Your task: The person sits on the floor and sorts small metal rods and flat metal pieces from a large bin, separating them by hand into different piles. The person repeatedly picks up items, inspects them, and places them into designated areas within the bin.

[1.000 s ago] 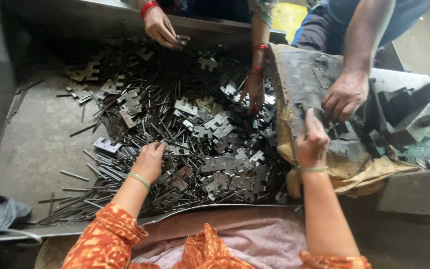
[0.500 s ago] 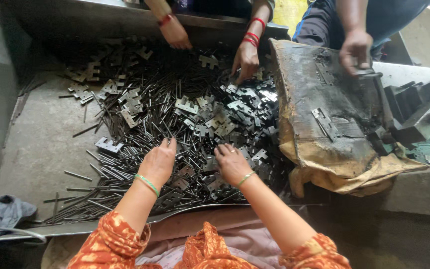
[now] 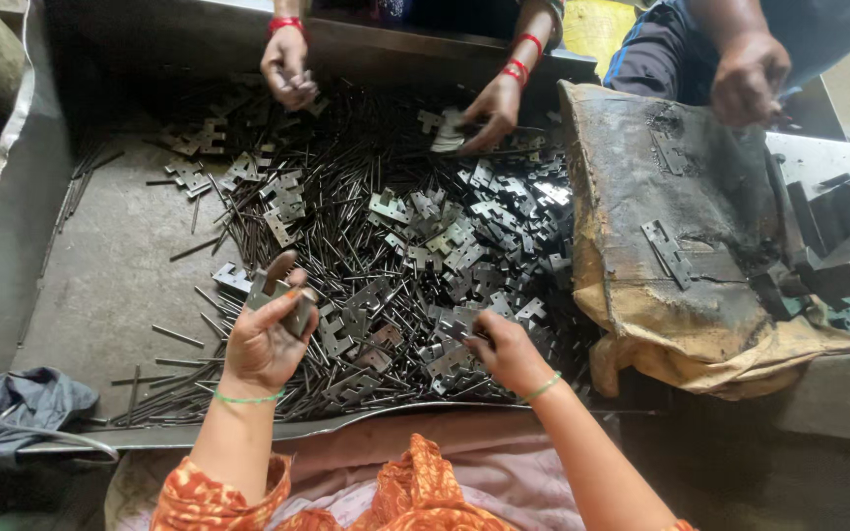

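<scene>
Left hand [image 3: 266,339] raised over worktop [image 3: 100,285], fingers pinching small stack of hinge plates [image 3: 282,300]. Right hand [image 3: 506,351] curled down into hinge-and-pin pile [image 3: 415,246], gripping a piece there; pile lies directly ahead, nearer right hand.

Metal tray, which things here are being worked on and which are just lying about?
In use: grey metal hinge leaf in left hand; right hand on pile of stamped hinge plates; thin dark metal pins.
Lying about: crumpled grey cloth; stained brown sack; dark metal blocks.
</scene>
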